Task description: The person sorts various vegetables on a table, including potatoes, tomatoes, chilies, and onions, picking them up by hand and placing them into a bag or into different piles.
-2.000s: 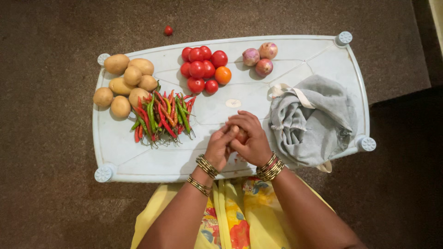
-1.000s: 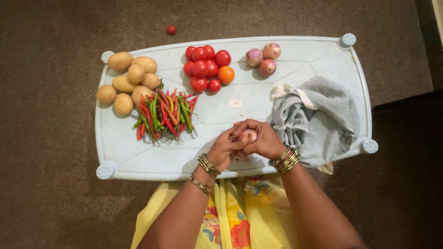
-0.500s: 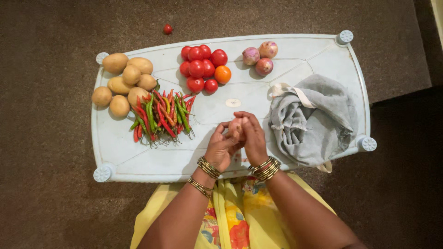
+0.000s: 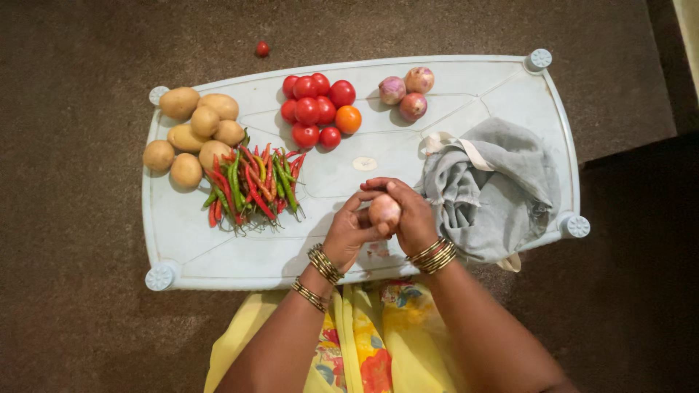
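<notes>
Onion (image 4: 384, 209), small and pale pink, sits cupped between both hands just above the near edge of the pale blue plastic counter (image 4: 218, 251). The left hand (image 4: 349, 231) cradles it from below and the side with fingers curled round it, while the right hand (image 4: 413, 215) closes over it from the far side, thumb and fingertips pressed to its skin; both hands are clamped on the onion, touching each other around it. By the look of the grip and the few papery scraps lying on the counter beneath the hands, the step in hand seems to be stripping the dry outer skin. Working further would call for a fingernail catching a loose edge while the other hand turns the bulb, with a light hold so that it does not slip. Just right of the hands lies a crumpled grey cloth bag (image 4: 495, 189). Farther off on the counter are three more onions (image 4: 408, 91), a cluster of tomatoes (image 4: 317, 109), a heap of red and green chillies (image 4: 251, 182) and a group of potatoes (image 4: 193, 131). One stray tomato (image 4: 261, 49) lies on the brown floor beyond the counter.
</notes>
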